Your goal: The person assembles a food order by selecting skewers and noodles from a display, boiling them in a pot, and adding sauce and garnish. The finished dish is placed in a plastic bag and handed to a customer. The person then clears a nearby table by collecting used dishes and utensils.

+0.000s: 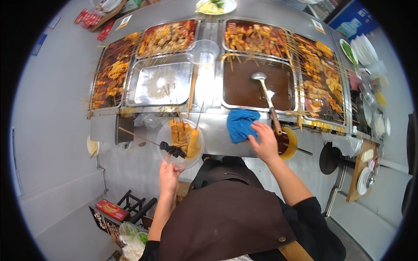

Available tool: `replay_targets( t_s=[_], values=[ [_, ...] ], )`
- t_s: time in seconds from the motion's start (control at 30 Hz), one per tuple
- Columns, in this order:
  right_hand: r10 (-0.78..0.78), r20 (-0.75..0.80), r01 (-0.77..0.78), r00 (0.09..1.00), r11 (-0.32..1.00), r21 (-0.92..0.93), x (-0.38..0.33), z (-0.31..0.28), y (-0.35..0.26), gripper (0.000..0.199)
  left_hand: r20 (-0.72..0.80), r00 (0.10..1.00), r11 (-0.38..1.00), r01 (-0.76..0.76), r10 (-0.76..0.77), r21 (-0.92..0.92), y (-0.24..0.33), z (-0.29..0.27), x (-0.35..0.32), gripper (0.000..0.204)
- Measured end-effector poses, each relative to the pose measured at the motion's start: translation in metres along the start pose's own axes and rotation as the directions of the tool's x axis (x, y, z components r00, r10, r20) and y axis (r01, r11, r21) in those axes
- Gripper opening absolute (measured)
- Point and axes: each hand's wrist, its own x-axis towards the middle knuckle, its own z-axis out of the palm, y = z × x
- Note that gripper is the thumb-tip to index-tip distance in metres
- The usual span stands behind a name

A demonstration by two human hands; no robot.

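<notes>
My left hand (169, 174) is closed on the near side of a clear plastic bowl (199, 155), held in front of the counter. Several skewers lean in the bowl: brown tofu-like pieces (177, 132), a yellow sausage-shaped piece (193, 142) and dark, wrinkled pieces (172, 149) whose stick points left. My right hand (264, 141) has its fingers apart at the right side of a crumpled blue cloth (238, 126) on the counter's front edge. Whether the fingertips touch the cloth, I cannot tell. Just beyond that hand, a ladle (266, 93) rests in a tray of brown broth (237, 87).
Trays of skewers in red broth (167, 37) line the back and both sides. At left centre sits a metal tray (146, 82) with clear liquid. A yellow tub (292, 140) is right of my right hand. White plates (365, 50) are stacked far right.
</notes>
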Motion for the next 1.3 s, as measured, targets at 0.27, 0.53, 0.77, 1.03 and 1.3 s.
replay_targets(
  t_s=[0.27, 0.53, 0.77, 1.03, 1.3],
  values=[
    [-0.199, 0.223, 0.234, 0.954, 0.962, -0.143, 0.022, 0.149, -0.044, 0.051, -0.066, 0.998, 0.999, 0.0, 0.003, 0.044, 0.003, -0.049, 0.013, 0.054],
    [-0.157, -0.006, 0.156, 0.988, 0.986, -0.053, 0.101, 0.201, -0.073, 0.038, -0.11, 0.994, 0.999, 0.025, -0.022, 0.029, 0.011, -0.095, 0.015, 0.054],
    [-0.085, -0.048, 0.063, 0.995, 0.938, -0.342, 0.191, 0.247, -0.064, 0.043, -0.122, 0.992, 0.999, 0.043, -0.044, -0.005, 0.016, -0.109, 0.023, 0.054],
    [-0.154, 0.026, 0.155, 0.988, 0.935, -0.319, 0.201, 0.243, -0.051, 0.04, -0.098, 0.995, 0.999, 0.003, -0.008, -0.052, 0.011, -0.121, 0.029, 0.054],
    [-0.211, 0.275, 0.281, 0.938, 0.927, -0.248, 0.042, 0.177, -0.105, 0.041, -0.127, 0.992, 0.997, -0.026, 0.016, -0.073, 0.016, -0.118, 0.027, 0.055]
  ],
)
